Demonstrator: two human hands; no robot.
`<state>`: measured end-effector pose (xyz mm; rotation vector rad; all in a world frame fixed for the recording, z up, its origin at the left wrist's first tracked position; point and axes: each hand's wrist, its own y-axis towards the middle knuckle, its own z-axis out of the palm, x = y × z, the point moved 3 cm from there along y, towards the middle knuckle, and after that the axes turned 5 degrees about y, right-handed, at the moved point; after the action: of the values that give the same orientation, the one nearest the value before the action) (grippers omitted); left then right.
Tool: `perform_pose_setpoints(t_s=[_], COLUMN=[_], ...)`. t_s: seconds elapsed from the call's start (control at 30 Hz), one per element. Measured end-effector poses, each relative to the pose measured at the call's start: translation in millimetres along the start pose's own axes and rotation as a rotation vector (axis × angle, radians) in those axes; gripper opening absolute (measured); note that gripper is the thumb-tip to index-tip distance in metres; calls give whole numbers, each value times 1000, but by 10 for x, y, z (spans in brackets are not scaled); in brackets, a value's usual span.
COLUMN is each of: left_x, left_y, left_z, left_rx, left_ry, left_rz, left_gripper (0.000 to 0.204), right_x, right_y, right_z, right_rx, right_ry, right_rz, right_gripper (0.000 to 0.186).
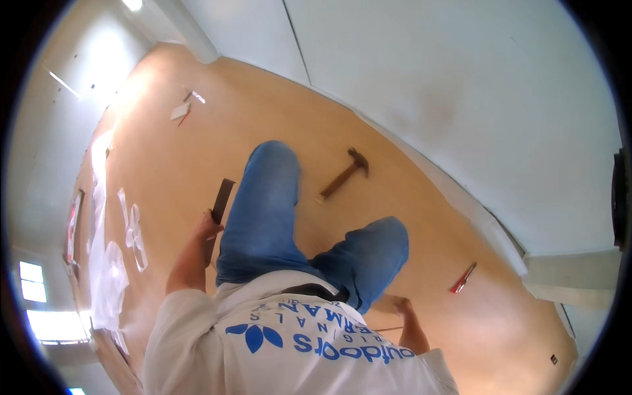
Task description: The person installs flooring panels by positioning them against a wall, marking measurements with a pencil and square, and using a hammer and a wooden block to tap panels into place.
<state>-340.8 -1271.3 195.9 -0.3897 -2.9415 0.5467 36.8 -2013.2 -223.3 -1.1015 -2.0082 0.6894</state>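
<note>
While the left hand [210,226] grips a dark strip [224,196] beside the thigh [257,217], toward the left edge of the floor [316,122], the right hand [402,307] hangs lowered, its grip I cannot tell

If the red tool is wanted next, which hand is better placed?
Probably the right hand: it looks nearer the red tool, while the left hand holds a dark strip.
</note>
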Motion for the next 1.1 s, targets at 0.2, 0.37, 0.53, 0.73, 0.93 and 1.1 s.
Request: perform_pose_setpoints(t_s=[0.2, 0.37, 0.53, 0.73, 0.93, 1.1], left_x=[-233, -713, -1412, -2866, -2859, -3335], left_y=[422, 1251, 2050, 2758, 3557, 4090], left_z=[-81, 48, 407, 860, 734, 889], left_rx=[31, 101, 205, 324, 334, -19], left_ry=[7, 190, 325, 74, 66, -124], left_rz=[83, 235, 412, 675, 622, 519], left_gripper=[75, 67, 63, 58, 64, 95], right_x=[75, 106, 641, 196, 2929, 4620], right_y=[-99, -171, -628, -960, 537, 2466], right_z=[-191, 62, 487, -1239, -3119, -4698], right_rx=[-140, -245, -471, -1071, -897, -808], right_ry=[184, 349, 660, 609, 673, -1], right_rz=[248, 373, 703, 699, 459, -37], right_gripper=[48, 45, 36, 32, 25, 28])
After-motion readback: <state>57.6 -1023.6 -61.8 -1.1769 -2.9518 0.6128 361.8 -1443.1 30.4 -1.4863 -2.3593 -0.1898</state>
